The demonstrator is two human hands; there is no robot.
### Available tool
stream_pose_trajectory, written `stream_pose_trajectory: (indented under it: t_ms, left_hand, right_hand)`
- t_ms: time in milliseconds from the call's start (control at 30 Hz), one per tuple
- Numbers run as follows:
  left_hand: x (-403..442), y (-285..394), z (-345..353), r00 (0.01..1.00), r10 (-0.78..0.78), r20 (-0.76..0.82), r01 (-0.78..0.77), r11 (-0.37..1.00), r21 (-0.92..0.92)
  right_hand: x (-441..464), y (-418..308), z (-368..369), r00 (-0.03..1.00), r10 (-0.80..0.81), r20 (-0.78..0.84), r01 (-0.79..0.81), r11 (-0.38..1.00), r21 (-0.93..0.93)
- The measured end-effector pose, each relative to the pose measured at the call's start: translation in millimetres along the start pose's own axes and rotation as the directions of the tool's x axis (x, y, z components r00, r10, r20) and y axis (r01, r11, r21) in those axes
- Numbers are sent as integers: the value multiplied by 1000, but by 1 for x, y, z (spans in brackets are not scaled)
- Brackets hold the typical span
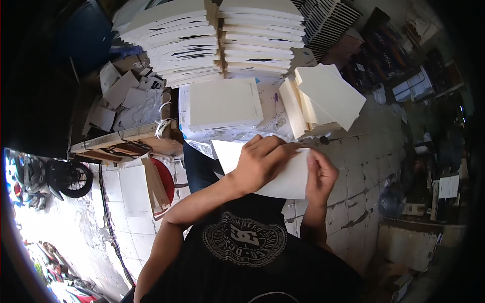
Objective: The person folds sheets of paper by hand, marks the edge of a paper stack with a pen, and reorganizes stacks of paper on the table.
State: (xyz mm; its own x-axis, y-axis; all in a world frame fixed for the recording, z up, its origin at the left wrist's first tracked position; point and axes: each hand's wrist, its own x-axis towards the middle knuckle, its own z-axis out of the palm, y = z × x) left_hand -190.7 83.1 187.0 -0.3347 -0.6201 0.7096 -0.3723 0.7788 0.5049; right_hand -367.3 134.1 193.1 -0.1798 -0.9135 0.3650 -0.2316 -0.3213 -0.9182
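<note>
A white sheet of paper (283, 186) is held above my lap, tilted, its far left corner sticking out past my fingers. My left hand (262, 162) lies over its upper part, the fingers curled and reaching to the sheet's right edge. There my right hand (322, 177) pinches that edge, with the thumb on top. The fingertips of both hands come close together at the upper right corner. Just beyond my hands, a cream stack of sheets (222, 103) lies flat on printed wrapping paper (273, 108).
Two tall piles of cream paper bundles (182, 45) stand at the back. Right of the flat stack, more bundles (328, 96) lie askew. A wooden-edged bin (121, 136) of paper scraps is on the left. Below it, a paper bundle (135, 189) rests on a red stool (164, 179).
</note>
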Motion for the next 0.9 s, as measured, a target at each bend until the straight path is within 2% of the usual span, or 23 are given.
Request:
stream_pose_trajectory:
  t_ms: [33, 67, 133, 167, 300, 400, 433, 500, 567, 600, 633, 667, 700, 733, 767, 833, 867, 900]
  left_hand:
    - [-13, -7, 2, 998, -38, -52, 38, 999, -6]
    - [-27, -13, 4, 996, -65, -62, 65, 998, -11]
    - [-56, -22, 5, 990, -111, -82, 110, 994, -23]
    - [-71, -21, 9, 970, -225, -97, 222, 974, -37]
    - [-88, -17, 0, 947, -281, -154, 290, 956, 40]
    - [-86, -15, -4, 942, -314, -116, 321, 945, 54]
    - [-89, -20, 1, 940, -315, -130, 317, 948, -9]
    - [-86, -30, 3, 964, -193, -183, 195, 981, -5]
    - [-84, -37, -2, 977, -79, -199, 80, 997, -6]
    - [-87, -43, -13, 975, -86, -203, 79, 996, -38]
    - [-90, -55, -31, 975, -61, -213, 57, 998, -23]
    - [-97, -72, -54, 972, -47, -230, 81, 987, 138]
    - [-100, -96, -80, 969, -9, -246, 83, 953, 291]
    - [-105, -121, -110, 953, -57, -299, 167, 920, 356]
    - [-109, -149, -139, 925, -46, -377, 213, 885, 414]
    - [-126, -205, -201, 908, -238, -344, 413, 642, 646]
    - [-138, -231, -216, 878, -322, -353, 473, 488, 734]
    - [-145, -237, -214, 864, -284, -416, 502, 417, 758]
  right_hand:
    - [-9, 9, 6, 992, 67, 109, -67, 998, 5]
    - [-19, 22, 16, 981, 133, 140, -145, 986, 76]
    - [-33, 47, 37, 970, 159, 184, -179, 979, 94]
    - [-38, 52, 46, 962, 178, 208, -201, 975, 93]
    - [-36, 53, 69, 951, 180, 251, -230, 955, 187]
    - [-34, 56, 73, 928, 219, 302, -302, 917, 262]
    - [-32, 56, 73, 915, 242, 322, -338, 897, 286]
    - [-28, 52, 70, 890, 302, 342, -402, 873, 277]
    - [-23, 60, 53, 940, 151, 307, -174, 984, 48]
    - [-18, 65, 39, 950, 71, 303, -51, 996, -72]
    - [-13, 54, 21, 953, 217, 211, -196, 974, -114]
    - [-6, 38, -3, 928, 355, 113, -339, 930, -143]
    - [0, 34, -31, 958, 263, 111, -256, 964, -72]
    - [7, 33, -60, 980, 170, 102, -171, 985, 2]
    - [14, 32, -87, 992, -22, 122, 7, 992, 122]
    - [23, 23, -114, 960, -269, 80, 231, 920, 318]
    - [28, 16, -111, 963, -269, 2, 253, 909, 332]
    - [32, 9, -107, 960, -268, -76, 278, 897, 343]
